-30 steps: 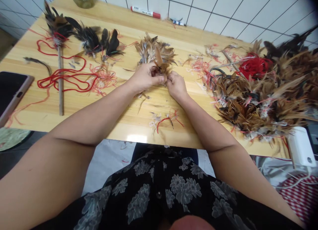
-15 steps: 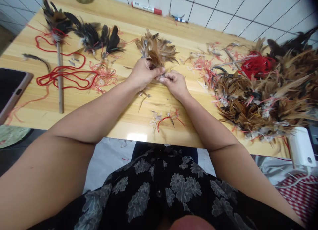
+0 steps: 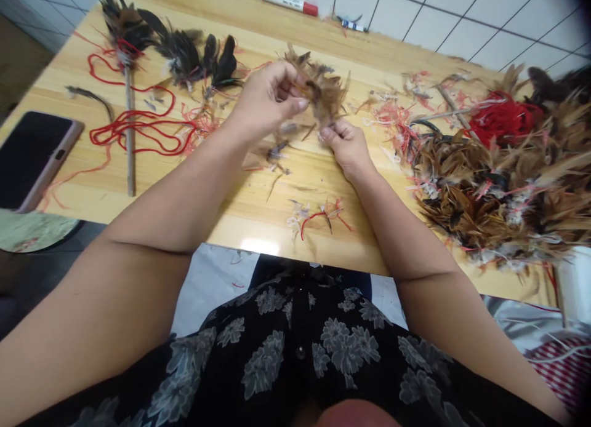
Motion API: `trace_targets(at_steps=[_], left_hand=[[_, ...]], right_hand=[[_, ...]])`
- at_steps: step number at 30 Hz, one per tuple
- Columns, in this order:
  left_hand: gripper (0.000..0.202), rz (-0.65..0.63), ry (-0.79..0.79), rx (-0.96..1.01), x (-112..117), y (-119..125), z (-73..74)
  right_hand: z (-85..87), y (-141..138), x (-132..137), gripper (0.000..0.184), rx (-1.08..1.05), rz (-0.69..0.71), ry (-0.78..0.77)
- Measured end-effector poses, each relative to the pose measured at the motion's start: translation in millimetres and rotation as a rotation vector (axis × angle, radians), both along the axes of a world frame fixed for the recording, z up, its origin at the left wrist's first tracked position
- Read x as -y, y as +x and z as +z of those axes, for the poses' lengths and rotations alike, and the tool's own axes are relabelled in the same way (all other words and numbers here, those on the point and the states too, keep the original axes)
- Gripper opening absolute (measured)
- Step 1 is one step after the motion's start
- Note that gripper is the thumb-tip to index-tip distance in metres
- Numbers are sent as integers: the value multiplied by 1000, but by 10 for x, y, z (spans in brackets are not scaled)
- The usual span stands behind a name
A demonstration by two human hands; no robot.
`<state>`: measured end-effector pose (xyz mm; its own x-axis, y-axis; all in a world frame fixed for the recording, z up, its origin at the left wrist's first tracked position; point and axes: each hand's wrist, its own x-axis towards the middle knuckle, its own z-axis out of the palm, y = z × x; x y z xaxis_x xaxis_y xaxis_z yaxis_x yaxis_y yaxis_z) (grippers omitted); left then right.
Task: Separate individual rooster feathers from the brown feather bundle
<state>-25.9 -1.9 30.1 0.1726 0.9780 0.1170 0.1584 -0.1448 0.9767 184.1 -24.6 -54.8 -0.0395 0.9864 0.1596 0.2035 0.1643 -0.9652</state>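
Between finger and thumb, my right hand (image 3: 349,147) pinches the lower end of a small bunch of brown feathers (image 3: 329,104), whose tips point up. At the bunch's left side is my left hand (image 3: 272,98), its fingers curled toward the thumb around a thin brown feather (image 3: 292,85); the exact grip is partly hidden. More brown feathers (image 3: 302,59) show just behind the bunch. Loose dark feather bits (image 3: 278,150) lie on the wooden table (image 3: 258,215) below my hands.
A stick (image 3: 130,131) topped with dark feathers and looped red cord (image 3: 152,145) lie left, near a phone (image 3: 34,159). Black feather bunches (image 3: 182,58) sit behind. At right are a brown feather pile (image 3: 466,187) and red string (image 3: 503,119). A red-capped marker (image 3: 289,2) lies at the back.
My hands have drawn apart, the left moving up and away from the right. The feather bunch now stands upright in my right fingers. The whole view has shifted slightly.
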Motion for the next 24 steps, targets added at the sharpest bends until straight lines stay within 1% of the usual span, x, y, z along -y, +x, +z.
trace_targets(at_steps=[2, 3, 5, 6, 8, 9, 11, 13, 15, 16, 18, 19, 20, 21, 22, 24], left_hand=[[40, 34, 6, -242, -67, -169, 94], [39, 13, 1, -391, -93, -247, 135], [41, -77, -33, -704, -141, -373, 191], [43, -124, -55, -830, -172, -424, 204], [45, -190, -84, -968, -256, -526, 193], [43, -210, -89, -980, -310, -585, 171], [37, -246, -90, -940, -427, -729, 107], [30, -308, -42, -840, -518, -877, 43], [28, -308, -39, -743, -540, -964, 9], [28, -268, -35, -684, -521, -965, 8], [29, -108, 14, -588, -441, -879, 22], [29, -7, 52, -615, -393, -802, 27], [29, 105, 124, -643, -348, -716, 22], [27, 174, 146, -692, -312, -631, 3], [18, 155, 215, -719, -290, -557, -29], [10, 148, 235, -795, -286, -461, -122]], right_hand=[[-40, 45, -21, 55, -82, -7, -38], [-57, 68, -34, 57, -113, -9, -56], [-81, 110, -64, 63, -152, -13, -68], [-86, 127, -79, 66, -166, -16, -63], [-80, 152, -110, 70, -197, -25, -59], [-68, 161, -123, 70, -221, -35, -68], [-25, 173, -142, 70, -281, -68, -107], [39, 181, -147, 69, -336, -105, -157], [114, 181, -134, 66, -375, -127, -204], [153, 178, -122, 65, -391, -134, -225], [229, 162, -88, 64, -428, -151, -262], [263, 151, -68, 63, -453, -162, -277], [295, 140, -48, 63, -481, -172, -292], [323, 129, -29, 62, -512, -181, -306], [346, 119, -12, 61, -544, -187, -321], [376, 105, 10, 56, -608, -196, -349]])
